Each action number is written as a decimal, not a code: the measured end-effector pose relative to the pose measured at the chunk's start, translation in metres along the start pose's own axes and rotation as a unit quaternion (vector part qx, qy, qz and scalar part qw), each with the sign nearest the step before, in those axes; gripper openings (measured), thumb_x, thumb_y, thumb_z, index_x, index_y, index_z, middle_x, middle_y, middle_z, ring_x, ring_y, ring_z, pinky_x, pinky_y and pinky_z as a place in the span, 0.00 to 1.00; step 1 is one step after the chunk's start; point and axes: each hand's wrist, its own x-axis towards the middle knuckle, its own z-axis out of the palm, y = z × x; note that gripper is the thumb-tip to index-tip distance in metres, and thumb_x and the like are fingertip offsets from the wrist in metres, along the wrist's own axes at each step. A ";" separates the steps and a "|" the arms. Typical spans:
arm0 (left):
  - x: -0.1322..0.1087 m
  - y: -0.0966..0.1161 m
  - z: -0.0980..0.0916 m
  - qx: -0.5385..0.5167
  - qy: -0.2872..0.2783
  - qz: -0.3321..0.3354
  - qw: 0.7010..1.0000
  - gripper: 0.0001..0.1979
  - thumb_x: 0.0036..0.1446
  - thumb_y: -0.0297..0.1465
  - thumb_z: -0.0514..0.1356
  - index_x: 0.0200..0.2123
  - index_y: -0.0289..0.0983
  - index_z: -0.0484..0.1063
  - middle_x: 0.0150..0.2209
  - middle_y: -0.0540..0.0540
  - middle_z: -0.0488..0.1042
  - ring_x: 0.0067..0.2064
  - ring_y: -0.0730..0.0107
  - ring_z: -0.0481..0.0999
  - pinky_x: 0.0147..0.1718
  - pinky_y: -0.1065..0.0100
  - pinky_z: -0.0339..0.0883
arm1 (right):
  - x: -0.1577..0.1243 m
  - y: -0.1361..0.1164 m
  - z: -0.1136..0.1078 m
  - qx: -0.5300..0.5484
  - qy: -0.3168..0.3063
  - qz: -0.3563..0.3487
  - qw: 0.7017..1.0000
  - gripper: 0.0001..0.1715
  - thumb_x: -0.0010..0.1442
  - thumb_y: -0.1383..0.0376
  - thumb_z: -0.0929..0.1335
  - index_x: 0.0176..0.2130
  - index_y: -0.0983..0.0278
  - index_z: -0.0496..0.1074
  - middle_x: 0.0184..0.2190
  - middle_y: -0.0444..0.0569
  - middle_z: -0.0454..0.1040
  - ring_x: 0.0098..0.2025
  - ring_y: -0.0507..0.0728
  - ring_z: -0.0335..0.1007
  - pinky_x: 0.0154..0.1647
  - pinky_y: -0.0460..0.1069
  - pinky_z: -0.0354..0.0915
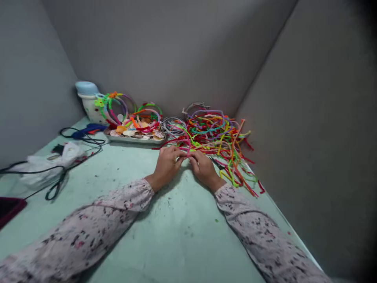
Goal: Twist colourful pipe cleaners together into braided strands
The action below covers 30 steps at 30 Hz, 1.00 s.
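My left hand (168, 163) and my right hand (204, 166) meet fingertip to fingertip above the table, in front of a heap of coloured pipe cleaners (215, 129). Between them both hands pinch a pink pipe cleaner (189, 148), part of which stands up above the fingers. Thumbs and forefingers are pressed together on each side. The exact bend of the piece is too small to make out. Close beyond my right hand lies a dark pair of scissors (217, 162), partly covered by pipe cleaners.
A metal tray (135, 140) holds shell-like pieces and several fuzzy headbands (118, 106). Wire rings (173, 125) lie beside it. A blue-lidded container (88, 100) stands at the back left. Black cable (63, 173), a white plastic bag (47, 167) and a dark red-edged device (10, 208) lie left.
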 end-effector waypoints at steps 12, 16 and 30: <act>-0.004 0.002 0.002 -0.009 -0.002 -0.012 1.000 0.07 0.59 0.32 0.61 0.41 0.42 0.76 0.36 0.48 0.73 0.41 0.66 0.70 0.44 0.62 0.56 | 0.003 -0.002 -0.001 -0.001 0.002 0.006 1.000 0.11 0.67 0.65 0.59 0.43 0.62 0.69 0.37 0.50 0.72 0.40 0.57 0.69 0.41 0.51 0.66; -0.004 0.003 0.001 -0.004 -0.004 -0.013 1.000 0.07 0.59 0.32 0.60 0.40 0.42 0.76 0.36 0.47 0.73 0.41 0.66 0.70 0.45 0.62 0.56 | 0.003 -0.001 -0.001 0.002 0.002 0.008 1.000 0.10 0.68 0.65 0.59 0.44 0.61 0.69 0.37 0.50 0.72 0.40 0.56 0.69 0.41 0.51 0.66; -0.003 0.004 0.002 0.043 -0.045 -0.017 0.998 0.07 0.62 0.31 0.56 0.39 0.38 0.73 0.37 0.45 0.70 0.41 0.63 0.68 0.43 0.60 0.57 | 0.004 -0.002 -0.001 0.000 -0.007 0.001 1.000 0.10 0.67 0.65 0.60 0.44 0.62 0.69 0.37 0.51 0.73 0.40 0.57 0.69 0.42 0.51 0.66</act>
